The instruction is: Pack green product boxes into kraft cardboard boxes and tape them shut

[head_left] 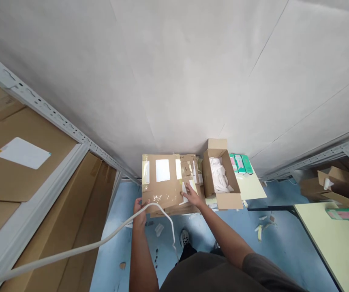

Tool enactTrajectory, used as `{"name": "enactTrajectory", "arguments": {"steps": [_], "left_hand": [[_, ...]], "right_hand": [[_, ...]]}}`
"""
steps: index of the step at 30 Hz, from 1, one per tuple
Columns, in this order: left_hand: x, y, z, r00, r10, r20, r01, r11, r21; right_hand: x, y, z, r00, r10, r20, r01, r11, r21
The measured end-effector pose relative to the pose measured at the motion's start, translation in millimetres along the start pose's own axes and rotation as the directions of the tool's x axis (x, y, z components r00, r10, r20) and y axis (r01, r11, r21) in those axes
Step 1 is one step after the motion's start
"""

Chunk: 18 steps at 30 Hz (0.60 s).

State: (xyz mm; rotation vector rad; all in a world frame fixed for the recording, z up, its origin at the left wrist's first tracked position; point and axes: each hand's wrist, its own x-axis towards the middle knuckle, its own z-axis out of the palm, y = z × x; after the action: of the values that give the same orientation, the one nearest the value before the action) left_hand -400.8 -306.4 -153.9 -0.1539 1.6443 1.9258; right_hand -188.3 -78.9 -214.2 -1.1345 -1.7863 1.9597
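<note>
A flat brown cardboard box (162,190) with white labels and clear tape lies on top of a stack in front of me. My left hand (139,213) grips its near left corner, fingers curled round the edge. My right hand (191,197) rests on the box's right side, fingers spread over a small white label (185,189). A white cable (107,239) loops across my left wrist and hangs down.
An open cardboard box (223,200) with white items inside stands right of the stack on a pale table (253,186), beside green packets (241,164). Metal shelving with large cartons (25,170) lines the left. Another pale table (335,239) is at the right. Paper scraps litter the blue floor (247,231).
</note>
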Motion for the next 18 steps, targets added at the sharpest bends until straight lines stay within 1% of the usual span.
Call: {"name": "enactTrajectory", "arguments": {"steps": [3,5,7,9,11,13,15,16,18], "left_hand": [[-2.7,31.8,6.3,0.996,0.046,0.073,-0.042,0.998,-0.05],[-6.2,50.5,18.9,0.991,0.079,0.112,-0.076,0.997,-0.03],[-13.4,64.6,39.6,0.982,0.112,0.149,-0.115,0.993,0.015],[-25.6,72.5,68.5,0.968,0.154,0.196,-0.167,0.985,0.052],[-42.0,73.6,105.6,0.945,0.177,0.275,-0.207,0.975,0.083],[-61.0,68.4,150.0,0.919,0.163,0.359,-0.222,0.966,0.131],[-81.6,57.7,200.8,0.884,0.134,0.448,-0.241,0.952,0.19],[-92.6,50.5,228.3,0.859,0.121,0.498,-0.26,0.94,0.219],[-117.3,31.5,286.3,0.793,0.083,0.603,-0.307,0.91,0.279]], "right_hand": [[1.2,-37.6,-3.2,0.998,-0.063,0.032,0.054,0.972,0.227],[-2.8,-63.9,-12.8,0.99,-0.136,0.029,0.118,0.933,0.34],[-12.7,-87.2,-31.5,0.982,-0.187,0.007,0.168,0.899,0.404],[-28.8,-105.1,-60.6,0.974,-0.223,-0.036,0.215,0.871,0.441],[-49.9,-116.6,-99.6,0.962,-0.26,-0.083,0.269,0.847,0.458],[-74.5,-121.9,-146.6,0.948,-0.29,-0.131,0.317,0.834,0.452],[-102.1,-121.5,-199.3,0.932,-0.296,-0.207,0.359,0.827,0.432],[-117.3,-119.3,-227.1,0.921,-0.29,-0.26,0.378,0.824,0.422],[-151.6,-110.2,-284.7,0.888,-0.262,-0.378,0.412,0.818,0.401]]}}
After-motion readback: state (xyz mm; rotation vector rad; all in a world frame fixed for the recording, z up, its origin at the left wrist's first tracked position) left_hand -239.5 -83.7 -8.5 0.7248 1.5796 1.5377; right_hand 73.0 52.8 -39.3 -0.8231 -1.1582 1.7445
